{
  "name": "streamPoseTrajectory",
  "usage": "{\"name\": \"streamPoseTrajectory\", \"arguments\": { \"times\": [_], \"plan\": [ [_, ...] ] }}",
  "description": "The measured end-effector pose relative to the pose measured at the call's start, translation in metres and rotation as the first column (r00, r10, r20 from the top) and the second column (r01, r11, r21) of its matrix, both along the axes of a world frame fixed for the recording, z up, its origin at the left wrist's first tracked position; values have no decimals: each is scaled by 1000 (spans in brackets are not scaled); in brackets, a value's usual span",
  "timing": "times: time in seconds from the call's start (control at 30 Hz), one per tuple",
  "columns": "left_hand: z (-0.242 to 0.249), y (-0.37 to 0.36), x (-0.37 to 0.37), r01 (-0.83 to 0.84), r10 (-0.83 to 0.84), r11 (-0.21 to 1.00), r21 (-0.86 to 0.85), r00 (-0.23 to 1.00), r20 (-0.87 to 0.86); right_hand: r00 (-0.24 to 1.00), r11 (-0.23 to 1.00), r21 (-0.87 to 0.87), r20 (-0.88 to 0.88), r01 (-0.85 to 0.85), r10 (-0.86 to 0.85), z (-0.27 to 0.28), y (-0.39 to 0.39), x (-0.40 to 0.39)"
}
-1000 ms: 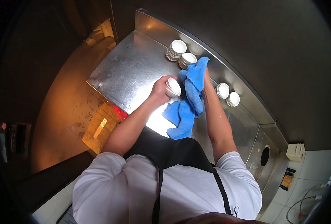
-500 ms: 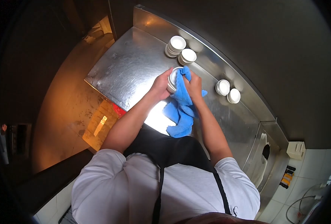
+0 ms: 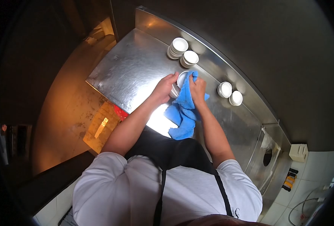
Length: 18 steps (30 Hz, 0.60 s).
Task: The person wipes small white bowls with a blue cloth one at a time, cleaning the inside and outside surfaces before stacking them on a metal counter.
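My left hand (image 3: 164, 89) is closed around white dishes (image 3: 175, 90), its thumb up along their side. An upper white dish (image 3: 181, 79) sits tilted beside the thumb, partly covered by a blue cloth (image 3: 185, 97). The cloth is pinched in my right hand (image 3: 198, 90), bunched against that dish's right side. Its lower end hangs down to the metal worktop near my apron. Just beyond my hands stand a taller stack of white dishes (image 3: 179, 45) and a shorter stack (image 3: 190, 57).
Two more stacks of white dishes, one (image 3: 224, 89) and another (image 3: 236, 98), stand at right along the raised metal back edge (image 3: 208, 52). A metal basin (image 3: 266, 158) lies at the lower right. The steel worktop (image 3: 125, 64) extends left, with a yellow-brown board (image 3: 99, 124) below its edge.
The upper dish has shifted right, away from my left palm, with the cloth and my right fingers at its right side. My left thumb has moved slightly, showing more of the dishes below.
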State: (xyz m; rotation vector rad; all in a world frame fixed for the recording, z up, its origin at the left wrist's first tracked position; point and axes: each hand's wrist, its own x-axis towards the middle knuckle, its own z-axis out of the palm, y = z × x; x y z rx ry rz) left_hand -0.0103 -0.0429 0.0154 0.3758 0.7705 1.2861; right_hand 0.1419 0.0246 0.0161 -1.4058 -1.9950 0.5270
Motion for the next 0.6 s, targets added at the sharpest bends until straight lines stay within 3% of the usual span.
{"name": "streamPoseTrajectory", "arguments": {
  "times": [0.1,0.2,0.23,0.3,0.37,0.43,0.53,0.57,0.6],
  "plan": [
    [-8,3,-2,-109,108,987,-114,994,-19,969,986,-59,-183,158,-167,-48,36,10],
    [-8,1,-2,-207,212,955,-214,977,-1,912,987,-156,-399,30,-91,-36,62,12],
    [-8,1,-2,-215,224,949,-230,975,13,868,906,-422,-459,-28,-187,-8,63,8],
    [-9,0,-1,-236,261,937,-256,963,67,782,829,-549,-562,-106,-272,23,55,-3],
    [-11,1,-7,-271,317,924,-271,937,144,696,756,-618,-640,-215,-325,32,51,-9],
    [-13,2,-15,-296,335,917,-269,935,115,622,688,-640,-703,-341,-345,31,36,-8],
    [-10,4,-21,-297,332,929,-221,933,138,870,752,-556,-491,-355,47,-1,23,0],
    [-7,5,-21,-289,321,937,-197,934,156,809,724,-532,-584,-440,63,-14,12,-3],
    [-8,8,-18,-285,302,947,-149,947,106,810,796,-424,-570,-433,137,-19,1,-12]
  ]
}}
